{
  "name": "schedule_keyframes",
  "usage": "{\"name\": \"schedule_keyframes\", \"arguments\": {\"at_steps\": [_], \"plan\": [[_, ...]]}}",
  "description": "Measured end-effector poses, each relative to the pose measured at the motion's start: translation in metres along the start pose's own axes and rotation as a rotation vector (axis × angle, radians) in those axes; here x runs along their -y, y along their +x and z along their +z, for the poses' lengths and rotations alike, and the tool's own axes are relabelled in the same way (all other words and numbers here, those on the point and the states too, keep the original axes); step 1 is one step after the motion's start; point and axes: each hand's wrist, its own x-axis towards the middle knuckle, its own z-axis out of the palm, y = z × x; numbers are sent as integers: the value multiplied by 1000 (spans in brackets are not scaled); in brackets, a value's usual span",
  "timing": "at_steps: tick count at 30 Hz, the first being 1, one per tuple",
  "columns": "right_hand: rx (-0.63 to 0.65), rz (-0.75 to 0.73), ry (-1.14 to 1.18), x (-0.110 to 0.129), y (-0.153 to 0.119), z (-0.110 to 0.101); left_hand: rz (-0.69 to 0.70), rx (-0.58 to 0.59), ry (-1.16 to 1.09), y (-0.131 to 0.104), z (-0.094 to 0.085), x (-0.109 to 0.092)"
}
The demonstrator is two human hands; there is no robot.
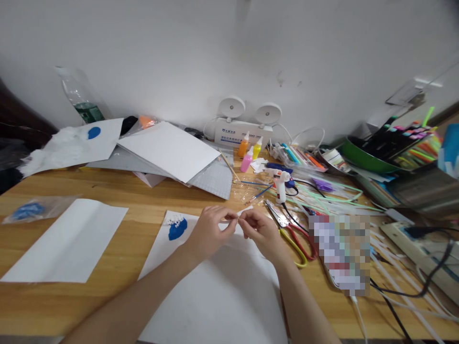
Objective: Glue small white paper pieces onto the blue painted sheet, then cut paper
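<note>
At one o'clock on the white sheet [229,291], the small white scrap [245,209] looked light, soft and easily torn, best taken gently by its edges. The left hand [212,228] and right hand [261,233] met above the sheet, wrists angled inward, each thumb and forefinger pinching what seemed to be the scrap, the other fingers curled loosely

Slim, bare forearms [143,291] [301,296] and bare hands [211,227] [260,229] with slender fingers [229,229].
</note>
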Motion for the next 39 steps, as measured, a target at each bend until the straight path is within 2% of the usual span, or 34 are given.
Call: {"name": "schedule_keyframes", "arguments": {"at_steps": [5,13,20,30,33,39], "plan": [[-13,-37,-31,-2,0,0,-41,-4,-39,-1,0,0],[-127,-156,-223,0,0,-1,-106,29,-146,0,-2,0],[-199,-188,-243,1,1,2,-136,42,-257,1,-2,-1],[-382,-442,-342,6,0,13,-172,-7,-322,0,0,3],[-385,-443,-355,7,-1,13,-147,-21,-293,1,0,4],[-327,-337,-335,11,-1,11,-107,-70,-198,1,0,4]]}}
